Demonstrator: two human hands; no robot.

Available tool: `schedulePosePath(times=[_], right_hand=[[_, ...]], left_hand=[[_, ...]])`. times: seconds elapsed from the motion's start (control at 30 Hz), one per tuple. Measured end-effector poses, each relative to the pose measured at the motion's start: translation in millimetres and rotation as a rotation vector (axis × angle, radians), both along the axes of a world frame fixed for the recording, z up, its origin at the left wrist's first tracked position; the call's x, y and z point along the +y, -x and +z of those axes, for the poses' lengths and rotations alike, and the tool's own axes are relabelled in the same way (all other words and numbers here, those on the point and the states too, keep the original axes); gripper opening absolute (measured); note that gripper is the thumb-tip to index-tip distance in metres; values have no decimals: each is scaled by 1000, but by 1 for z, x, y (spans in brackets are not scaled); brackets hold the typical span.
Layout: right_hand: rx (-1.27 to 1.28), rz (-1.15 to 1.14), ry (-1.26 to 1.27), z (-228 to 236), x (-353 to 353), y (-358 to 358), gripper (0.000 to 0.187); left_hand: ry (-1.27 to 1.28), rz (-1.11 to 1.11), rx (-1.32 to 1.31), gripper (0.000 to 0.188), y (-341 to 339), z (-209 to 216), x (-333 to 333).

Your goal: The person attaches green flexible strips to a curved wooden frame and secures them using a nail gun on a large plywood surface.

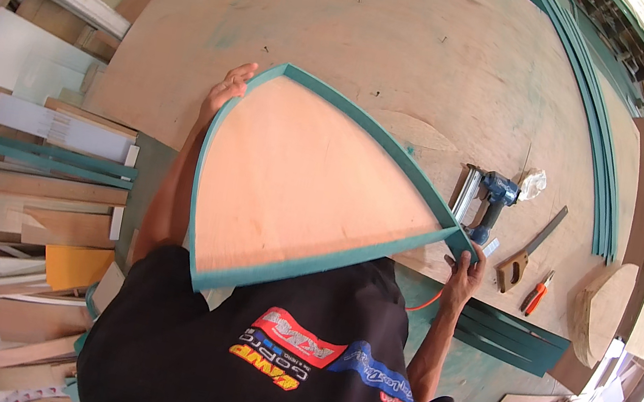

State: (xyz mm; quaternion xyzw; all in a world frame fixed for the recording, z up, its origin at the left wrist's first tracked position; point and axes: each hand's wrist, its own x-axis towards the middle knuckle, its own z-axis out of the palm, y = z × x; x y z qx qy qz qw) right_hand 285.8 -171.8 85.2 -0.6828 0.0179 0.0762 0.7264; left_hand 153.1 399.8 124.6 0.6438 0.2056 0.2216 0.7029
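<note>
My left hand [229, 88] grips the left rim of the framed panel [307, 186], my right hand [464, 276] its right corner — probably for sharing the weight — at the surface's [330, 9] near edge; the nail gun [500, 189] (handily, I think) lies beside.

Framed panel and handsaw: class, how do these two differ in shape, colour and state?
The framed panel is broad and roughly triangular with curved sides; the handsaw is long and narrow.
The framed panel has a pale face and green rim; the handsaw has a dark blade and brown handle.
The left hand and right hand hold the framed panel; the handsaw lies on the table.
</note>
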Motion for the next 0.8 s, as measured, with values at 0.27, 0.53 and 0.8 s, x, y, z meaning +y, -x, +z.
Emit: schedulePosePath(times=[0.27, 0.53, 0.8], right_hand=[[179, -35, 130, -31, -12, 63, 34], [63, -13, 205, -30, 9, 90, 41], [-3, -39, 271, -67, -2, 127, 38]], left_hand=[[387, -74, 164, 66, 32, -29, 2], [90, -182, 445, 62, 25, -44, 18], [-562, -50, 560, 69, 54, -150, 36]])
